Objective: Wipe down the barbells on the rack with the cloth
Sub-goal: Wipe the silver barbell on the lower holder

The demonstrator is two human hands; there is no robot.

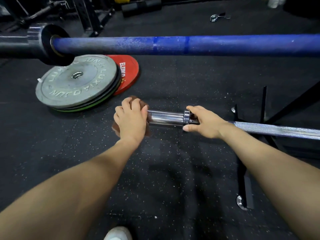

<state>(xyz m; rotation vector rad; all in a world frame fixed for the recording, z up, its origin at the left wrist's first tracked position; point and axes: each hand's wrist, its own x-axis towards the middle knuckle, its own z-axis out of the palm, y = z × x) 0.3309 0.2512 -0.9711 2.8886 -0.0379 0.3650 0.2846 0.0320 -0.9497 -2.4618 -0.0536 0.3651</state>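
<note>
Black speckled rubber floor [173, 170] underfoot. Blue barbell [173, 45] across the top, above everything else. Chrome barbell [166, 117] lower, sleeve end pointing left, shaft running off right. Stack of weight plates [76, 84] flat on the floor, grey on top, red one beneath. Left hand [131, 118] clutching brown cloth [138, 103] over the sleeve tip. Right hand [204, 122] gripping beside the collar.
</note>
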